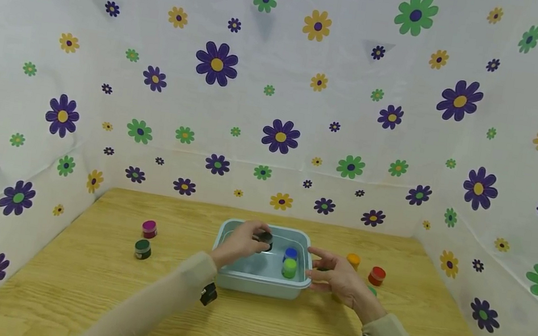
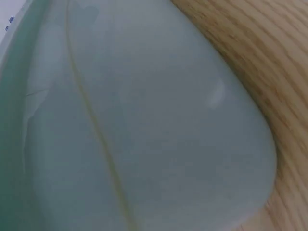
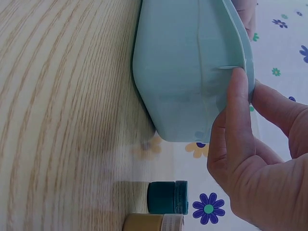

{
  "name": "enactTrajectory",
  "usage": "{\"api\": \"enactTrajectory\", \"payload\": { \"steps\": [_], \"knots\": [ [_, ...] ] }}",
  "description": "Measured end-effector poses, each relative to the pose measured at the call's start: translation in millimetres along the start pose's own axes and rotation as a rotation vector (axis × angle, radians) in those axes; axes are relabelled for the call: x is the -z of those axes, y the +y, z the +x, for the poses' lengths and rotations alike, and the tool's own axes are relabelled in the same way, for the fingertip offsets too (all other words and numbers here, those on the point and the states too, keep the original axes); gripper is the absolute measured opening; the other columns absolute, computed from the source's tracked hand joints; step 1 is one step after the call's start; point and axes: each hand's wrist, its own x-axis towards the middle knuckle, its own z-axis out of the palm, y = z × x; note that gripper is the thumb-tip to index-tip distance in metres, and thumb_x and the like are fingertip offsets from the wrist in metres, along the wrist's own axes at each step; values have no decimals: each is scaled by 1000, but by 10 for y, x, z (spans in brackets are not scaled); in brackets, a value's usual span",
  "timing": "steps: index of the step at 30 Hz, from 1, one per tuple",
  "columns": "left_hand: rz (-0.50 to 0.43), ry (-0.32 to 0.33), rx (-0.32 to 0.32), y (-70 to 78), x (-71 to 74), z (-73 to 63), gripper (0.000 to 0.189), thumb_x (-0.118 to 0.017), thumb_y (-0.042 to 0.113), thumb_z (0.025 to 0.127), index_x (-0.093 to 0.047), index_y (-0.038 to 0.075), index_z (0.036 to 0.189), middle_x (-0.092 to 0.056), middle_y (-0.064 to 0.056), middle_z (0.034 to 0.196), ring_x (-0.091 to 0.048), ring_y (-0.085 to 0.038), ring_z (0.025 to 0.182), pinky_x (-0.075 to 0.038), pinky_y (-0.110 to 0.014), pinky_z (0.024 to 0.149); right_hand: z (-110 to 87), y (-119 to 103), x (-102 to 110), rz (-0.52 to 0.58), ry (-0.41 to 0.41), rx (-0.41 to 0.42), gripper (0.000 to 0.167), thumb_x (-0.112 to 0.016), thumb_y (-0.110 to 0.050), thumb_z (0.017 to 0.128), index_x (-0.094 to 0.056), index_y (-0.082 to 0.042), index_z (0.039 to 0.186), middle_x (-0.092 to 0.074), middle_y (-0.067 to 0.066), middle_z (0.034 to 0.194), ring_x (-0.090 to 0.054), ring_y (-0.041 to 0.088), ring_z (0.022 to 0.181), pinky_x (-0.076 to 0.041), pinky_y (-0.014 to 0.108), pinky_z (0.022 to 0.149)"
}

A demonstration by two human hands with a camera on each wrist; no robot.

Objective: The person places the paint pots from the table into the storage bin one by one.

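A pale blue-green plastic basin (image 1: 257,286) stands on the wooden table. Over its inside, my left hand (image 1: 244,240) holds a small jar with a black lid (image 1: 265,237) between thumb and fingers. A blue jar (image 1: 290,254) and a light green jar (image 1: 289,268) sit together in the basin's right part. My right hand (image 1: 343,279) grips the basin's right rim; in the right wrist view a finger (image 3: 237,96) lies against the outer wall with another digit across the rim. The left wrist view shows only the basin's outer wall (image 2: 159,120) and the table.
Left of the basin stand a magenta jar (image 1: 149,228) and a dark green jar (image 1: 143,249). Beyond my right hand are an orange jar (image 1: 353,259) and a red jar (image 1: 377,275). A teal jar (image 3: 166,197) and an ochre jar (image 3: 144,223) stand near the right hand.
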Motion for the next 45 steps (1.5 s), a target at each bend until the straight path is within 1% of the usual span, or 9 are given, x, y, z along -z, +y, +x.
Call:
{"api": "enactTrajectory", "payload": {
  "steps": [5, 7, 14, 18, 23, 27, 33, 39, 45],
  "knots": [
    [78, 4, -9, 6, -79, 24, 35, -68, 6, 90, -61, 6, 124, -61, -20, 124, -63, -28, 103, -59, -35, 78, 2, 13, -1, 3, -4, 1, 69, -69, 0, 88, -39, -5, 150, -50, 19, 118, -62, 20, 92, -61, 38, 80],
    [98, -1, -15, 2, -106, 29, 36, -70, 4, 88, -62, 5, 123, -63, -20, 121, -63, -29, 103, -58, -36, 77, 4, 17, 0, 4, -3, 2, 69, -69, 0, 88, -39, -5, 150, -50, 18, 118, -62, 20, 92, -61, 38, 80],
    [130, -17, 1, -13, -163, 59, 37, -74, -2, 81, -65, 2, 116, -67, -21, 113, -64, -30, 101, -58, -36, 75, 14, 29, 10, 8, -12, 1, 70, -69, 0, 88, -38, -5, 150, -51, 18, 117, -63, 19, 90, -60, 40, 83],
    [155, -19, 15, 14, -180, 73, 34, -75, -2, 80, -66, 2, 112, -68, -20, 110, -64, -29, 97, -58, -34, 74, 19, 21, 8, 15, -4, -6, 70, -70, 0, 88, -38, -5, 150, -51, 18, 117, -64, 19, 89, -60, 39, 82],
    [188, -16, 35, 43, -215, 89, 33, -75, -2, 78, -67, 3, 110, -66, -18, 105, -62, -27, 93, -57, -36, 76, 20, 15, 3, 11, 0, -5, 69, -69, 0, 88, -38, -5, 150, -51, 19, 118, -64, 19, 90, -61, 38, 81],
    [201, -22, 55, 28, -248, 100, 32, -75, -1, 79, -67, 4, 110, -65, -17, 105, -59, -26, 93, -55, -36, 78, 16, 12, -4, 9, 2, -3, 68, -69, 0, 88, -39, -5, 150, -51, 19, 118, -64, 19, 90, -61, 37, 80],
    [178, -16, 73, 8, -274, 118, 34, -75, -1, 80, -67, 4, 112, -65, -17, 106, -60, -25, 92, -56, -34, 73, 7, -2, -8, -1, 0, -1, 69, -69, 0, 89, -38, -5, 150, -50, 19, 119, -64, 19, 89, -61, 38, 81],
    [215, -13, 57, 18, -267, 99, 34, -76, -3, 77, -67, 3, 109, -66, -15, 99, -58, -25, 89, -54, -37, 77, 4, 0, 3, 2, -12, 5, 70, -70, -1, 88, -37, -4, 150, -51, 19, 117, -63, 19, 91, -60, 40, 82],
    [251, -16, 58, 9, -281, 102, 33, -77, -4, 76, -68, 5, 106, -66, -14, 96, -59, -26, 90, -53, -42, 83, 4, 7, 10, 0, -22, 11, 71, -70, -1, 88, -36, -3, 150, -51, 17, 115, -62, 19, 91, -60, 40, 82]
  ]
}}
